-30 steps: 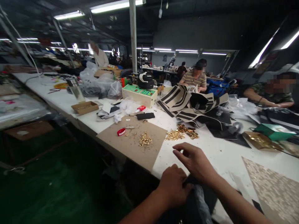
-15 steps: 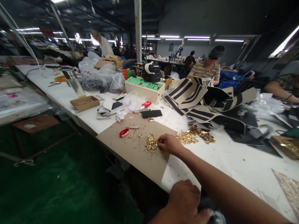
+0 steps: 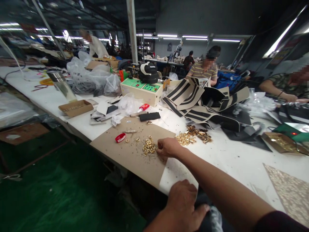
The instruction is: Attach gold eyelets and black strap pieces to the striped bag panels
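Observation:
Small gold rings lie heaped on a brown board by the table's front edge. At the heap's right side is my right hand, its fingers pinched together. A gold ring shows at the fingertips, though the hand hides much of the grip. My left hand is lower, by the table edge, back upward, with curled fingers and the thumb out to the right. What those fingers hold, if anything, is hidden. To the right of my right hand sit more gold pieces and flat gold fittings.
On the board lies a red band. Behind are a black block, a red-capped tube, a cream control box and striped panels. Cardboard boxes stand on either side. A co-worker sits across the table.
The whole scene has shifted left as the head view turned right. My right hand stays beside the rings, its fingers drawn closer together. My left hand keeps its place by the table edge.

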The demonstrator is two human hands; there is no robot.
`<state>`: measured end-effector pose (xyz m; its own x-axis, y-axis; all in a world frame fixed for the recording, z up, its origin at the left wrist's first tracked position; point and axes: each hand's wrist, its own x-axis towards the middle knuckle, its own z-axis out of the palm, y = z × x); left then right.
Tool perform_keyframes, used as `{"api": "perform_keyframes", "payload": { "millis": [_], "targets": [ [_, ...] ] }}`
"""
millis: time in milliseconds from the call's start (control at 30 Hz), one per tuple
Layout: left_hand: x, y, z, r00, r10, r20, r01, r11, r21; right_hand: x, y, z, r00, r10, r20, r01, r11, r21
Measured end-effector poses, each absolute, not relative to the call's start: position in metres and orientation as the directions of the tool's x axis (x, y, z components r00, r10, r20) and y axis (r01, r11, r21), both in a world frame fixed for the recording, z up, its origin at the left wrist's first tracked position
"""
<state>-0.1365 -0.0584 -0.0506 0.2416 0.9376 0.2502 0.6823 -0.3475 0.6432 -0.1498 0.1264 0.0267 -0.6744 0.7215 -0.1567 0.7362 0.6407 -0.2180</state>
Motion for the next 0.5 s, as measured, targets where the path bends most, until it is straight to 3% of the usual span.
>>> {"api": "perform_keyframes", "payload": {
  "millis": [200, 500],
  "targets": [
    [-0.135, -0.061, -0.046, 0.220, 0.944, 0.247, 0.691, -0.329, 0.643, -0.142, 0.124, 0.030, -0.699, 0.698, -0.154, 0.714, 0.668, -0.209],
    [-0.133, -0.061, -0.042, 0.232, 0.942, 0.241, 0.702, -0.334, 0.629, -0.129, 0.122, 0.024, -0.765, 0.637, -0.096, 0.626, 0.700, -0.346]
  ]
}}
